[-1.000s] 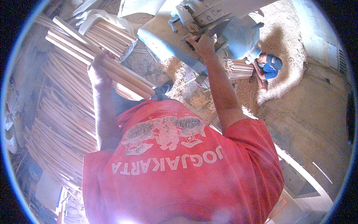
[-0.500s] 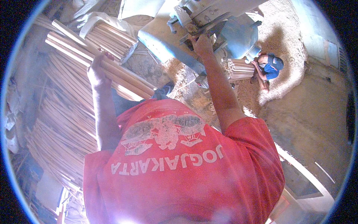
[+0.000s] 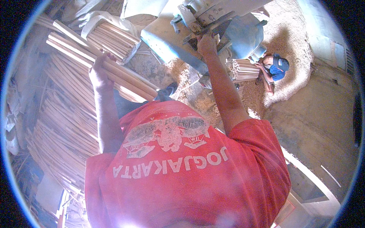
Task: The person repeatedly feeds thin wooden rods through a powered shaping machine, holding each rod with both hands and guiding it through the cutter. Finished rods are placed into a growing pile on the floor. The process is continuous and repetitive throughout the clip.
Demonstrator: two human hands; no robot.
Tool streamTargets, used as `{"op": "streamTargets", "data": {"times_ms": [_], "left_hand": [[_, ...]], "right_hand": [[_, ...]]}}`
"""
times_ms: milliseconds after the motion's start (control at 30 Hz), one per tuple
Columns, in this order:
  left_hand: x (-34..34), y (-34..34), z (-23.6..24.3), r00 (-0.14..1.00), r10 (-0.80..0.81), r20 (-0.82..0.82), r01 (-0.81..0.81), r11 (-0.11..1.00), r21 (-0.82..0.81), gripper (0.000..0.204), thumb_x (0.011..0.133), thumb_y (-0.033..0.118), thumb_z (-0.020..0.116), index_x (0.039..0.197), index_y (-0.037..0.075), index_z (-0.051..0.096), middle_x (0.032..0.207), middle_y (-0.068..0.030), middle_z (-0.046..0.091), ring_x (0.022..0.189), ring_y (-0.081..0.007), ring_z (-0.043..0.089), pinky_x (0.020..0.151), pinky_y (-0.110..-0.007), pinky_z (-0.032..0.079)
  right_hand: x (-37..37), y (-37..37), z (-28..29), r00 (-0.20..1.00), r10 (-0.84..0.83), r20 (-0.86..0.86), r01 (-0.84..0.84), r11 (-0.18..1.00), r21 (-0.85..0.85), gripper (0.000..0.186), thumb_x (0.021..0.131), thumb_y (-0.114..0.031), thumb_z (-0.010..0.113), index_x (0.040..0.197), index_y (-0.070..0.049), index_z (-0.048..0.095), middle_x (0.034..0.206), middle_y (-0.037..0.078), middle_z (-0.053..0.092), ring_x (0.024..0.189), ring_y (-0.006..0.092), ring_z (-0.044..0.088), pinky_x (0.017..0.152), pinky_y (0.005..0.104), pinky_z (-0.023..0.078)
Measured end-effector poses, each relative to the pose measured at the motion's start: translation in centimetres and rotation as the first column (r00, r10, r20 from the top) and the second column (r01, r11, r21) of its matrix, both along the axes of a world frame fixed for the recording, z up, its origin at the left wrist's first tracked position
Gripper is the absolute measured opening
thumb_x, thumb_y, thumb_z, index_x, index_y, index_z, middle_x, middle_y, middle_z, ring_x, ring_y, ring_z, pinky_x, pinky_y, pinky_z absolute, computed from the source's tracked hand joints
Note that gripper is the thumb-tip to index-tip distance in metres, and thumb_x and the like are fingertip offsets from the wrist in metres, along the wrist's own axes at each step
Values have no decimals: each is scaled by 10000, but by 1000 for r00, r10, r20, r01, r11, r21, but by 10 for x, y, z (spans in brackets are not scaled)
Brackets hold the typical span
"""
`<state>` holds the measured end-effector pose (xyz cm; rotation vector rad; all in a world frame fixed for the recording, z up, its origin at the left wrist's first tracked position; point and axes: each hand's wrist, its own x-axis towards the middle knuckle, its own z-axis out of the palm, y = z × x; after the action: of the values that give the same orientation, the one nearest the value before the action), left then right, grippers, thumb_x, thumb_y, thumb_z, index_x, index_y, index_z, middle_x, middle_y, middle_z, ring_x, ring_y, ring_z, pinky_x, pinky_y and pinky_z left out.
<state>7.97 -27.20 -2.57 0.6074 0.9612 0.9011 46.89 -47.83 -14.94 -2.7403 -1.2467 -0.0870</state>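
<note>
My left hand (image 3: 101,72) grips several pale wooden rods (image 3: 127,79), held slantwise across my left side. My right arm reaches up to a grey-blue metal machine (image 3: 243,36), where my right hand (image 3: 206,43) is closed beside a dark bar under the machine's metal head (image 3: 205,13); what its fingers hold is hidden. My red shirt (image 3: 184,182) fills the lower middle.
Long loose strips (image 3: 62,129) pile at left; a wrapped rod bundle (image 3: 110,40) lies above them. A person in a blue shirt and dark cap (image 3: 276,72) crouches by another rod bundle (image 3: 245,70) at right, on a heap of shavings (image 3: 292,41). Concrete floor (image 3: 315,114) extends below.
My right hand has shifted very slightly rightward at the machine. My left hand and its rods stay about where they were. The crouching person has moved a little.
</note>
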Motion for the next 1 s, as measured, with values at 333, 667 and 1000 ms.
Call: {"op": "streamTargets", "data": {"times_ms": [333,667,1000], "left_hand": [[-3,-5,0,1000,-6,-8,6,999,43,479,863,96,664,1270,-97,504,899,-138,645,833,-244,640,779,-339,515],[-5,-1,-7,1000,-15,20,14,999,39,495,862,92,646,1284,-118,496,894,-154,642,842,-244,641,782,-342,516],[-7,-4,-6,1000,-17,-21,18,999,41,468,867,105,661,1252,-124,529,888,-136,634,855,-237,639,798,-345,511]], "right_hand": [[21,-1,-24,999,-8,-49,1,990,-141,343,971,-265,517,933,36,678,944,297,681,917,464,663,839,552,510],[36,-4,-43,991,98,89,-75,970,-233,240,868,-155,556,930,49,665,870,250,691,864,400,693,816,516,530],[25,6,-28,980,-92,179,89,996,26,237,849,-154,569,954,33,670,939,236,691,920,400,672,862,498,507]]}}
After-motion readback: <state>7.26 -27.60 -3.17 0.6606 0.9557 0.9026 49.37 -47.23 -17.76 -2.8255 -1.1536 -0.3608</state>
